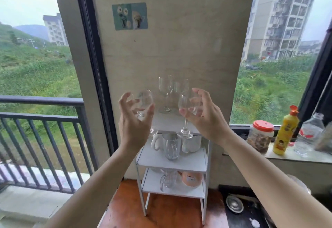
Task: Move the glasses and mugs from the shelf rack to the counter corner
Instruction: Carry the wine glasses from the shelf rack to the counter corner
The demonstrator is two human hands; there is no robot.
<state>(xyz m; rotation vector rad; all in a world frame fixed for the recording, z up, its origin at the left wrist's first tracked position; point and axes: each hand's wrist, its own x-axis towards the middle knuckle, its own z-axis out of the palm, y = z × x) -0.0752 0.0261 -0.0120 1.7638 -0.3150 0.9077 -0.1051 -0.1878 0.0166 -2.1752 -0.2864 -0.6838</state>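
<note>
A white three-tier shelf rack point(172, 163) stands against the wall. My left hand point(133, 120) is closed around the bowl of a clear wine glass point(143, 102). My right hand point(206, 114) grips a second wine glass point(186, 105) by its bowl, with the foot hanging in front of the rack's top shelf. Two more wine glasses point(166, 91) stand upright at the back of the top shelf. The middle shelf holds a white mug point(157, 141), a clear glass mug point(171, 148) and another mug point(192, 144). On the bottom shelf are a glass mug point(167, 180) and an orange cup point(191, 178).
The rack stands on a reddish-brown counter point(167, 211). A stove burner point(234, 204) lies to the right. On the window sill point(296, 157) stand a red-lidded jar point(260, 135), a yellow bottle point(285, 134) and a clear bottle point(309, 134). A balcony railing point(39, 116) is on the left.
</note>
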